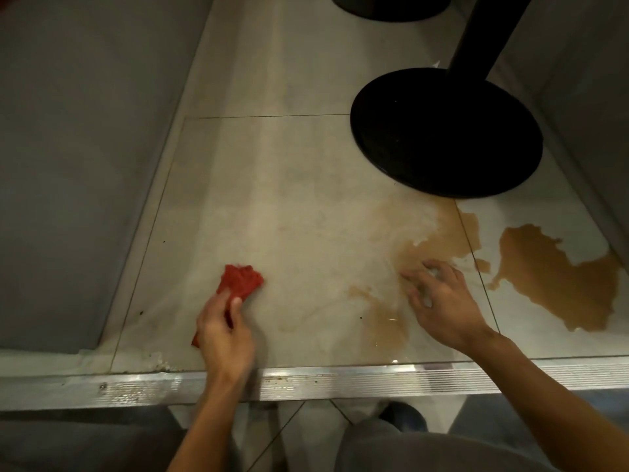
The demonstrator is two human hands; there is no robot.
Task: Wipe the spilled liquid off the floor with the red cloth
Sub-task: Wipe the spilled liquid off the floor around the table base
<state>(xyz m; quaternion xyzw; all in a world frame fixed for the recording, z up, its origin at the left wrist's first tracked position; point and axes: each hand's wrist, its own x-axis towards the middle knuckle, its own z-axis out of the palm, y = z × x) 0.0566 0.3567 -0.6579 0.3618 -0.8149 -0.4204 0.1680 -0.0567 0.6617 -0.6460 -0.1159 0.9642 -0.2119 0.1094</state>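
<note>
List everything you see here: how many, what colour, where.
cloth: one, red, floor, left
spill: several patches, brown, floor, right
floor: one, beige tiles, middle
bases: two, black, beyond the spill
strip: one, silver, near floor edge
panel: one, grey, left
shoe: one, dark, bottom middle
hands: two; left hand grips the cloth, right hand spread over the spill

Red cloth [240,282]: crumpled, far end seemingly touching the floor [289,199], near end gripped in left hand [224,335], well left of the spill.
Spilled liquid [551,277]: brown puddle at right; thinner smears toward centre.
</note>
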